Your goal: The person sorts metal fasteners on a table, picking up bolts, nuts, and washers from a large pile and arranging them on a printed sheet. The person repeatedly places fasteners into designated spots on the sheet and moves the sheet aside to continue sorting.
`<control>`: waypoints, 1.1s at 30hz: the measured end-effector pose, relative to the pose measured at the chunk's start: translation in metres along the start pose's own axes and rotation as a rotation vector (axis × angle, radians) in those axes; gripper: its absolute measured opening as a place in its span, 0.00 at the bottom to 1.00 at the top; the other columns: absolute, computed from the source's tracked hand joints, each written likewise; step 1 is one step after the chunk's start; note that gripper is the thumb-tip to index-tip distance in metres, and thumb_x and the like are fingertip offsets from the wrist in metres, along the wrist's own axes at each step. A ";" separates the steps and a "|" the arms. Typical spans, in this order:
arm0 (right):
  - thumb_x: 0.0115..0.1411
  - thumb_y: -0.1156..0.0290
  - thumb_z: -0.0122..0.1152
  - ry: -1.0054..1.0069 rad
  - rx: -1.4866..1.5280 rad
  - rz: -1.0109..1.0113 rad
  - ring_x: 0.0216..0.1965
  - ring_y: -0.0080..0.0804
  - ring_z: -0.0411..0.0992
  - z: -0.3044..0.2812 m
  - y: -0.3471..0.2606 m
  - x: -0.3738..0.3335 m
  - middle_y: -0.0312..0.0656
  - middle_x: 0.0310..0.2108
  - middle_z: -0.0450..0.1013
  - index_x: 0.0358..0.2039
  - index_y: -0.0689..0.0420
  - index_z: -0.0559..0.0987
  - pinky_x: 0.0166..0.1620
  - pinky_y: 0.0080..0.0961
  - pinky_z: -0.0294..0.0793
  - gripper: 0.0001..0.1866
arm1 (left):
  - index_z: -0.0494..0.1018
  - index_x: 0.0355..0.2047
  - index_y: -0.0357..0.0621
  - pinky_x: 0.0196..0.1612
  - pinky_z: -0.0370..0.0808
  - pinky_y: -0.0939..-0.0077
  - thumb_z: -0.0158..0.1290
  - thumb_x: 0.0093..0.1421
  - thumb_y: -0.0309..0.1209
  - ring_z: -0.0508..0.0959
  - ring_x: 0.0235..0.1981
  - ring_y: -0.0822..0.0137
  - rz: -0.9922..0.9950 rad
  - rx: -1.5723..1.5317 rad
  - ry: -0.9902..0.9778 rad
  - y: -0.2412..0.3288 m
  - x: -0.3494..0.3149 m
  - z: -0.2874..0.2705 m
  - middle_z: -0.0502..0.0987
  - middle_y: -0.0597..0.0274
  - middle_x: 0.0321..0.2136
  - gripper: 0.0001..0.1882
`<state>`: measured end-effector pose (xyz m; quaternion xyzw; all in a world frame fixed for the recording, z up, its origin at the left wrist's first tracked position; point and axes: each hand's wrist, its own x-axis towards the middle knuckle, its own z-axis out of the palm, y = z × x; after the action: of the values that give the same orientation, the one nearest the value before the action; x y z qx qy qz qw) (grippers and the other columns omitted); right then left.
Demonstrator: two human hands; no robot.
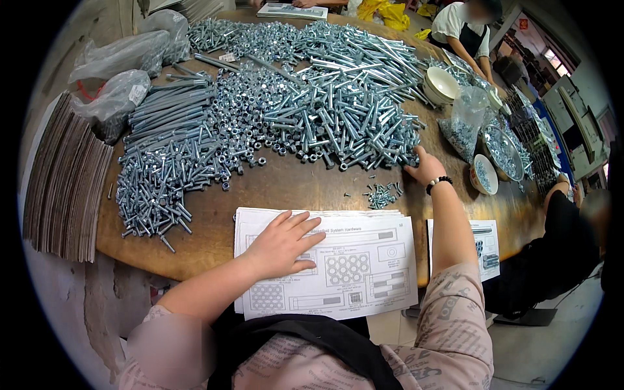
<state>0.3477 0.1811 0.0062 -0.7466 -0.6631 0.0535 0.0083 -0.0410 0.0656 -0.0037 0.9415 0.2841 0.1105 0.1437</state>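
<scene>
My left hand lies flat, fingers spread, on a stack of printed sheets with line drawings of hardware. My right hand, a dark beaded bracelet on its wrist, reaches to the right edge of a big heap of silvery bolts. Its thumb and fingers close around a bolt at the heap's edge; the fingers partly hide it. Between the sheets and the heap lies a little pile of short screws. Nuts and shorter bolts spread over the left part of the table.
Stacked brown cardboard sheets and clear plastic bags stand at the left. On the right are bowls, a bag of hardware and another printed sheet. Co-workers sit at the far right and near right.
</scene>
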 end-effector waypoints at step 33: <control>0.49 0.69 0.52 0.349 0.469 0.396 0.35 0.49 0.72 0.044 0.024 -0.035 0.56 0.32 0.73 0.35 0.62 0.71 0.39 0.39 0.70 0.14 | 0.64 0.53 0.50 0.62 0.50 0.58 0.51 0.53 0.48 0.56 0.60 0.57 -0.012 0.064 -0.005 0.005 -0.001 0.002 0.60 0.57 0.57 0.29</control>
<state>0.3633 0.1409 -0.0370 -0.8364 -0.4637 0.0767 0.2822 -0.0394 0.0607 -0.0038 0.9442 0.2925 0.0980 0.1150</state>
